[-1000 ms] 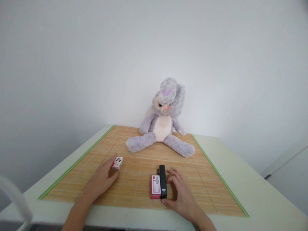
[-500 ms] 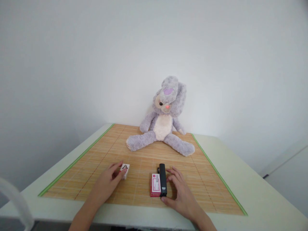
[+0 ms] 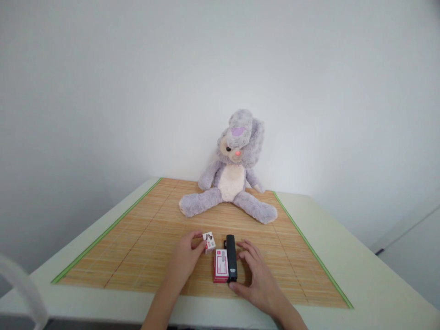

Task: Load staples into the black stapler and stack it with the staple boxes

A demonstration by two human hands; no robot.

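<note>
My left hand (image 3: 187, 252) pinches a small white box (image 3: 209, 242) with a dark picture and red print on its faces. The box is just behind and left of a red-and-white box (image 3: 221, 263), which has a paper clip pictured on top. Against that box's right side lies a black stapler (image 3: 231, 257), pointing away from me. My right hand (image 3: 256, 275) rests to the right of the stapler, fingers apart and curved, its thumb tip at the stapler's near end. No grip around the stapler shows.
A bamboo mat (image 3: 137, 256) with green edges covers much of the white table (image 3: 330, 238). At the back, a grey plush rabbit (image 3: 232, 181) sits against the wall, legs spread. A blurred white curved object (image 3: 25, 288) stands at the lower left.
My left hand has moved right with the small white box, bringing it close to the red-and-white box and stapler. My right hand has stayed beside the stapler.
</note>
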